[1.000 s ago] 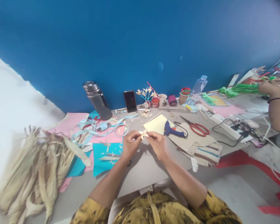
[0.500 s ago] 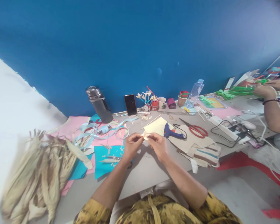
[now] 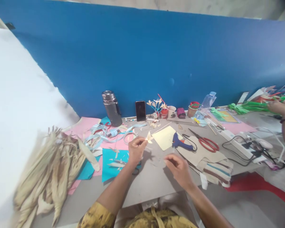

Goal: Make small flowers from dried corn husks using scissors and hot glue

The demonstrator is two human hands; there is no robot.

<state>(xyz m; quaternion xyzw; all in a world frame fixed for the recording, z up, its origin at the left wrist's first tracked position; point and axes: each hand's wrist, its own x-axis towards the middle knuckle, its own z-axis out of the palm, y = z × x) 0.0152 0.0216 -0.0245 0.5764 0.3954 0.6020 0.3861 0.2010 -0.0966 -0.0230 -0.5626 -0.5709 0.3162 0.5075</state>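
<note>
Mid-frame, the left hand (image 3: 137,150) pinches a small pale flower (image 3: 149,138), petals poking out to the right, and the right hand (image 3: 178,169) curls loosely, apart from it, lower right, maybe empty, I can't tell.

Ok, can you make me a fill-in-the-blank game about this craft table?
1. The person's ____ hand pinches the cream-coloured flower.
2. The glue gun is coloured ____.
3. In this view, the smartphone stands to the ____ of the thermos.

Missing words: left, blue, right.
</note>
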